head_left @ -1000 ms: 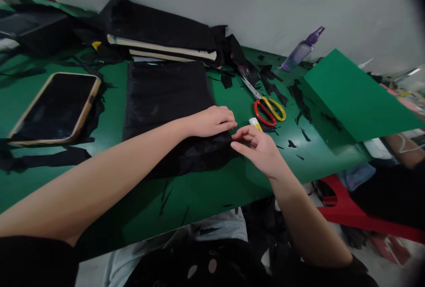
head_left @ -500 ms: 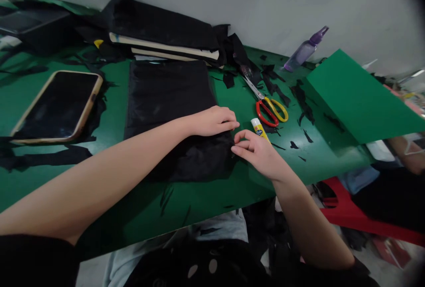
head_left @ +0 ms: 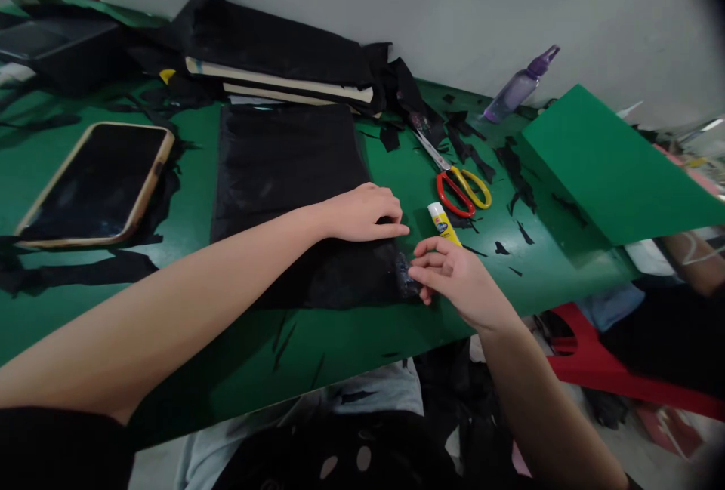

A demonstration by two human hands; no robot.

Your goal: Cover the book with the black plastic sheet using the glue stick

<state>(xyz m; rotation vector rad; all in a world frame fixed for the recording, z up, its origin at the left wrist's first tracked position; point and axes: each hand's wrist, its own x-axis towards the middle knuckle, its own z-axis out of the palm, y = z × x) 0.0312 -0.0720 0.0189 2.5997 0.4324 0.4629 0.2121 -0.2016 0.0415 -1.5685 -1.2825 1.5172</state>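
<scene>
A phone [head_left: 96,182] lies at the 9 o'clock side of the green table [head_left: 351,331]. The black fabric sheet [head_left: 288,173] lies flat at centre. The left hand [head_left: 365,212] rests palm-down on the sheet's right edge, fingers together and pressing, gripping nothing. At 5 o'clock from it, the right hand [head_left: 453,278] pinches the sheet's near right corner between thumb and fingers. A glue stick [head_left: 442,222] lies just beyond the right hand; scissors [head_left: 453,173] lie at its 12 o'clock.
</scene>
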